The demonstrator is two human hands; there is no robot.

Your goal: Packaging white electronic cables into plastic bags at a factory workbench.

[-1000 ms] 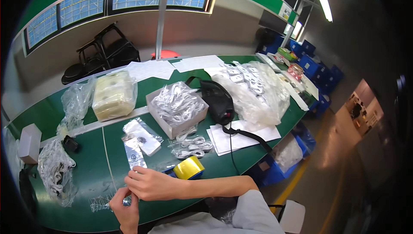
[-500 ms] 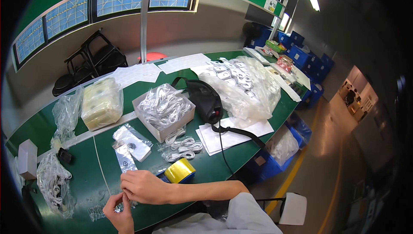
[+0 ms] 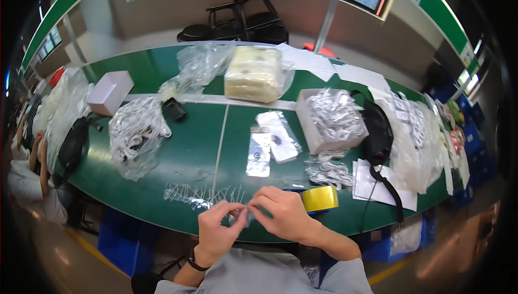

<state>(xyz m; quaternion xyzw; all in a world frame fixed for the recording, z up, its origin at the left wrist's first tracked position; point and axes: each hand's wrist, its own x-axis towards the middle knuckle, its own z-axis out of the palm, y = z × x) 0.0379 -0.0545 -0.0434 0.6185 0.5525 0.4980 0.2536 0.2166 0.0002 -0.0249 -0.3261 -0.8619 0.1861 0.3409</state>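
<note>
Over the front edge of the green table, my left hand (image 3: 220, 228) and my right hand (image 3: 283, 213) meet, fingertips pinched together. Between them is something small and partly see-through, too small and covered to name. Just beyond my left hand lies a row of thin, pale, wire-like strips (image 3: 189, 192). A roll of yellow tape (image 3: 320, 199) on a blue holder is beside my right hand. Farther in lie a flat clear plastic bag (image 3: 259, 156) and a stack of white packets (image 3: 281, 142). Coiled white cables (image 3: 330, 171) sit right of these.
A carton of white cables (image 3: 332, 121), a black pouch with a strap (image 3: 377, 129) and large clear bags stand at right. A wrapped yellowish block (image 3: 253, 75) is at the back. Bagged cables (image 3: 135, 126) and a white box (image 3: 110, 93) are left. Another person (image 3: 35, 178) works far left.
The view has swung left, bringing the table's left end and another person into sight. My hands stay together at the fingertips, their pinch still closed.
</note>
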